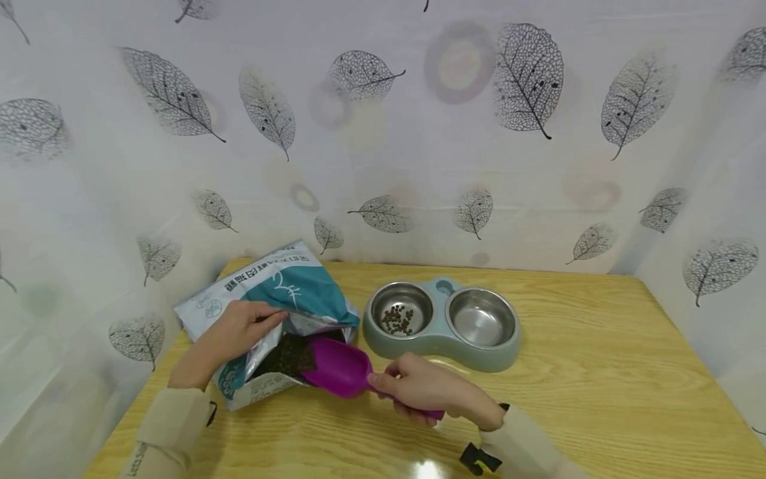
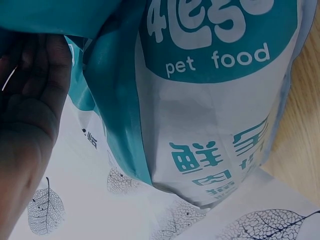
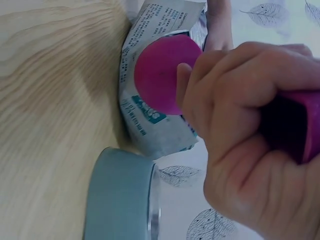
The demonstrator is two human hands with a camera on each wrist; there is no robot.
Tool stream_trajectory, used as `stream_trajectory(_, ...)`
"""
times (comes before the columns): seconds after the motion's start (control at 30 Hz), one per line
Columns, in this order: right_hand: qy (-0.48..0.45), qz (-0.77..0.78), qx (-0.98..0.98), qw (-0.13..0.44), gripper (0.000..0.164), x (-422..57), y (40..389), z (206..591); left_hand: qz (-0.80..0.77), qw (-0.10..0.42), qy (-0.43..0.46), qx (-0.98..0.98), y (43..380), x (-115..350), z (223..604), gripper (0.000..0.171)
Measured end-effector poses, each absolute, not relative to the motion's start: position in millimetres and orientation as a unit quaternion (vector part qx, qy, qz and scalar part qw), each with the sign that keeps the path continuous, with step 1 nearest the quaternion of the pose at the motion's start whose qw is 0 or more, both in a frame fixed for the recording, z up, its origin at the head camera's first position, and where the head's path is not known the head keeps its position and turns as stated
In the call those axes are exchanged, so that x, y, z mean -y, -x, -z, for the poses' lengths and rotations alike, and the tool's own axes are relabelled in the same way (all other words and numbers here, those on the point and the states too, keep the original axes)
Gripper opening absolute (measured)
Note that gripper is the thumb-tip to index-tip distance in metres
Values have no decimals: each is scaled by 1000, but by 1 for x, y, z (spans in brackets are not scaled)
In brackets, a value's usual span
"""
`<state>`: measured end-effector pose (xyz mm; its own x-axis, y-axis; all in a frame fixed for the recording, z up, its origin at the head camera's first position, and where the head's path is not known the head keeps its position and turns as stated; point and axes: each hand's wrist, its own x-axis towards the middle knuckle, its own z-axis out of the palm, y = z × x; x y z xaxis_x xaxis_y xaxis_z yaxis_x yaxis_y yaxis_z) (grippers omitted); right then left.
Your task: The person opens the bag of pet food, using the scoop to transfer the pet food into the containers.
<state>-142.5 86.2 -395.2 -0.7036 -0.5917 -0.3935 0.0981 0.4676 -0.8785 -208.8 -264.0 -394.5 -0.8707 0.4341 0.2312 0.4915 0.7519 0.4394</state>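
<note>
A pet food bag, white and teal, lies on its side at the left of the table, its mouth facing forward with brown kibble showing inside. My left hand grips the upper edge of that mouth; in the left wrist view its fingers tuck behind a teal fold. A purple scoop has its front edge in the bag's mouth, against the kibble. My right hand holds it by the handle, fingers wrapped round, as the right wrist view also shows.
Behind and right of the scoop stands a grey-blue double feeder with two steel bowls. Some kibble lies in its left bowl; bare steel shows in the right bowl. A leaf-printed curtain closes off the wooden table's back and sides.
</note>
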Motion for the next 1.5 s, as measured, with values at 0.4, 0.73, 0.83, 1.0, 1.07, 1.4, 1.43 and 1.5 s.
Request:
stream_trajectory(0.4,175,515,-754,369,48,-107,143,412,257,53,249,932,207,264,395,17)
stream_trajectory(0.73,199,559,-709,383,45,-124,148,411,260,52,245,933,206,264,396,17)
stream_trajectory(0.83,212,564,-706,373,44,-130,150,409,261,49,243,933,207,264,397,17)
stream_trajectory(1.0,240,581,-692,355,40,-139,154,406,260,52,246,932,207,265,397,17)
stream_trajectory(1.07,246,585,-688,351,39,-143,155,405,260,55,249,931,208,265,397,17)
stream_trajectory(1.4,236,571,-723,309,40,-166,164,396,262,52,256,929,207,265,397,17)
stream_trajectory(1.43,234,566,-731,301,40,-169,165,394,262,49,254,930,207,265,397,17)
stream_trajectory(1.5,231,551,-750,282,40,-175,167,392,264,42,250,931,206,265,396,18)
